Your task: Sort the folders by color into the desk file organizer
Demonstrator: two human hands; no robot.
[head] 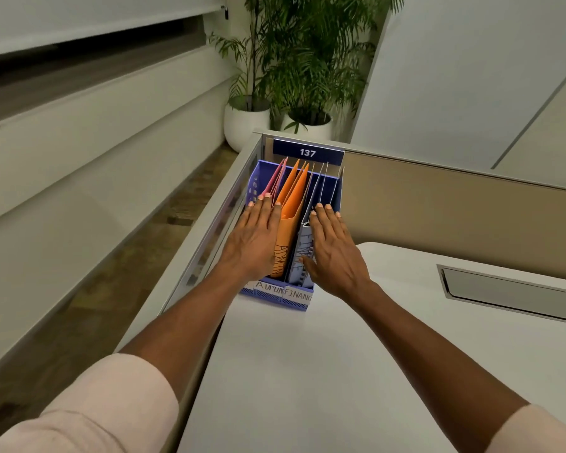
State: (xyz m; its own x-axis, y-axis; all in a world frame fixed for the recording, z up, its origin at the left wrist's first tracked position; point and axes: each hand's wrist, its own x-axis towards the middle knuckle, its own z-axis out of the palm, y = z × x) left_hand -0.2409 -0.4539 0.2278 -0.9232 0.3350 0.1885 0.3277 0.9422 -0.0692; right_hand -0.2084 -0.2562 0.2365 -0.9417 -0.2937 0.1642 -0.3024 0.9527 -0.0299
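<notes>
A blue desk file organizer (296, 302) stands at the desk's far left corner, with hand-written labels along its front edge. Pink folders (276, 179) fill its left slot, orange folders (294, 201) the middle slot, and pale blue folders (324, 188) the right slot. My left hand (254, 238) lies flat with straight fingers over the pink folders and the organizer's left side. My right hand (335, 248) lies flat with straight fingers on the pale blue folders. Neither hand curls round anything.
The organizer sits against a beige partition (438, 217) carrying a blue plate (307, 153) marked 137. A metal cable hatch (510, 292) is set in the white desk (340, 371) at right. Potted plants (247, 124) stand behind the partition, and a floor strip runs left.
</notes>
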